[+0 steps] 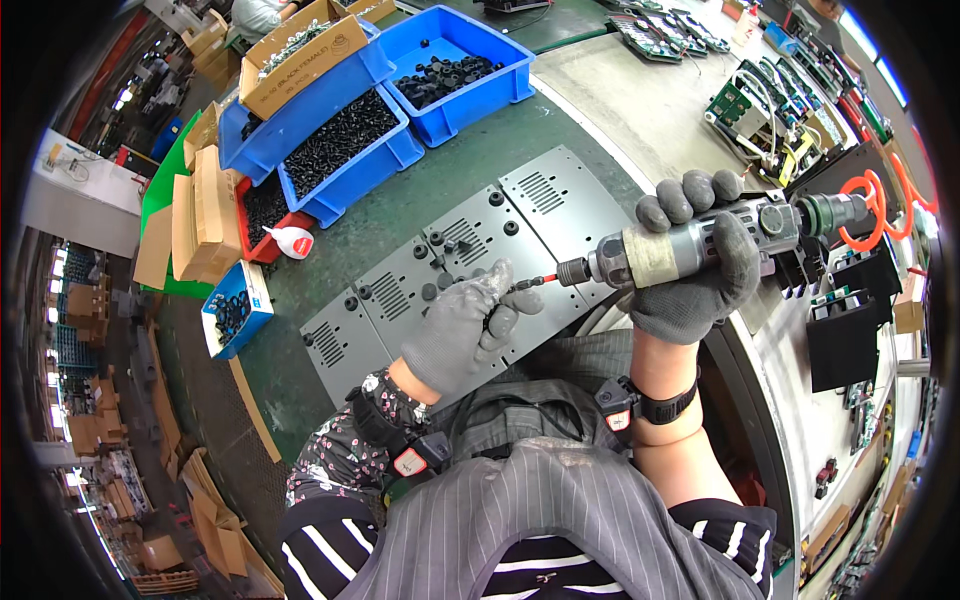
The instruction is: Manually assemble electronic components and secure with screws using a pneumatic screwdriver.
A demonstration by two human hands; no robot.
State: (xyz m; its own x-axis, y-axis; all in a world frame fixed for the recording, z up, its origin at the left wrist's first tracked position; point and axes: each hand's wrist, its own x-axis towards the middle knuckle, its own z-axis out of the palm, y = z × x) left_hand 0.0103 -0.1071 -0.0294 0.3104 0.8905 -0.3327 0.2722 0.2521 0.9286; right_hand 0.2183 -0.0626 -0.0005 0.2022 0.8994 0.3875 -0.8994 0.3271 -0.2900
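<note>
My right hand point(690, 290), in a grey glove, is wrapped round a power screwdriver point(690, 245) with pale tape on its body. Its red-and-dark bit point(540, 281) points left, held sideways above grey metal panels point(385, 270). At the bit's tip, my gloved left hand point(455, 325) is closed in a pinch. A small dark piece shows between those fingertips, too small to name surely. The panels lie side by side, with slotted vents and several black round rubber feet point(496, 198) on them. My left hand and the screwdriver hide part of the panels.
Beyond the panels stand a blue bin point(410, 140) of small black screws, another blue bin point(525, 75) of black round parts and a cardboard box point(300, 75). A white bottle point(292, 241) sits by a red bin point(268, 248). Rightward are an orange coiled hose point(868, 210) and circuit boards point(750, 110).
</note>
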